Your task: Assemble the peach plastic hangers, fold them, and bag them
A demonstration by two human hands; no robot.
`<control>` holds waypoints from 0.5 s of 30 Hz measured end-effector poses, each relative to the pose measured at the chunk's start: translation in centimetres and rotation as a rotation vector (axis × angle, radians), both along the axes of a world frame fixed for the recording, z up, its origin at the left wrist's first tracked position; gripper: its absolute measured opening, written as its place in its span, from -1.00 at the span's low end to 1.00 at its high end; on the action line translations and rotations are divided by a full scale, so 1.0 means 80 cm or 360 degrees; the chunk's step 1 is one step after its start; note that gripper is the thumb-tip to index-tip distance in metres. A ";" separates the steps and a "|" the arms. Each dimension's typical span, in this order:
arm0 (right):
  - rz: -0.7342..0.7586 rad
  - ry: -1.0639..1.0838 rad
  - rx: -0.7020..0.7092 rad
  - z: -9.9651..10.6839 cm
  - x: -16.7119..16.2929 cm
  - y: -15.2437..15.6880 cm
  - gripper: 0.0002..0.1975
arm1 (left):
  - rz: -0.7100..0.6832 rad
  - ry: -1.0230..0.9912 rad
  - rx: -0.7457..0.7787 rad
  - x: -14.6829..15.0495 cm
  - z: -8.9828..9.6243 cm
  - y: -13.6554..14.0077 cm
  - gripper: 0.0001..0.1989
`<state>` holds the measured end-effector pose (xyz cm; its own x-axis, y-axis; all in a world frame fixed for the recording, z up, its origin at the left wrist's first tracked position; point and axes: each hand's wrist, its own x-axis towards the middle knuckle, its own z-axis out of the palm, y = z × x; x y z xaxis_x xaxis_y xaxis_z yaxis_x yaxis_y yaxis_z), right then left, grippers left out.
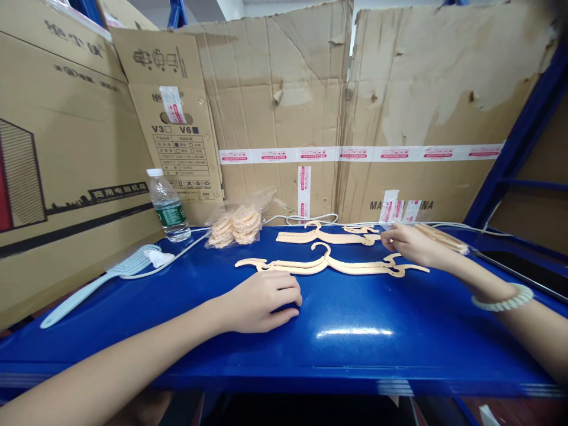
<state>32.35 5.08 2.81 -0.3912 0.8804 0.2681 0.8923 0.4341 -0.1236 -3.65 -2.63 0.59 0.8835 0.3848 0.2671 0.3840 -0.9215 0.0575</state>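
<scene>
My right hand (410, 242) has its fingers closed at the right end of the farther beige clothes hanger (302, 237), which lies on the blue table. In front of it lies another beige hanger (297, 265), its hook pointing away and both arms spread out. My left hand (270, 300) rests on the table just before that hanger's left arm. Its fingers are loosely bent, the thumb is apart, and nothing shows in it. Behind the farther hanger is a small beige piece (361, 229).
A clear bag of beige pieces (237, 226) and a water bottle (167, 207) stand at back left, near a pale blue hairbrush (84, 296). Right of my right hand are bagged beige strips (444, 238) and a dark flat device (528, 273). Cardboard (275, 106) walls the back; a white cable (310, 219) runs along it.
</scene>
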 end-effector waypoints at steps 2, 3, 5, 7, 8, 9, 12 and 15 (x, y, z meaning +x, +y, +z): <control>-0.0021 -0.0028 0.0009 -0.002 0.002 0.003 -0.83 | 0.0003 0.0004 -0.0001 0.000 0.000 0.000 -0.90; -0.0042 -0.0037 0.0010 -0.003 0.002 0.004 -0.82 | 0.0007 0.0008 -0.0002 0.000 -0.001 0.000 -0.90; -0.0102 -0.0048 0.0011 -0.002 0.003 0.006 -0.79 | 0.0014 0.0011 -0.0004 -0.001 -0.001 0.001 -0.89; -0.0167 -0.0052 0.0036 -0.001 0.003 0.007 -0.75 | 0.0019 0.0005 -0.0005 -0.001 -0.001 0.001 -0.89; -0.0196 -0.0054 0.0054 0.000 0.003 0.007 -0.73 | 0.0017 0.0000 -0.0003 -0.001 -0.001 0.001 -0.89; -0.0219 -0.0054 0.0073 0.001 0.003 0.007 -0.71 | 0.0014 -0.0002 0.0001 -0.001 -0.001 0.001 -0.89; -0.0261 -0.0039 0.0104 0.002 0.009 0.011 -0.68 | -0.0005 0.0005 0.0031 0.001 -0.001 0.002 -0.89; -0.0286 -0.0014 0.0124 0.002 0.018 0.025 -0.68 | -0.0019 0.0010 0.0084 0.002 -0.002 0.003 -0.89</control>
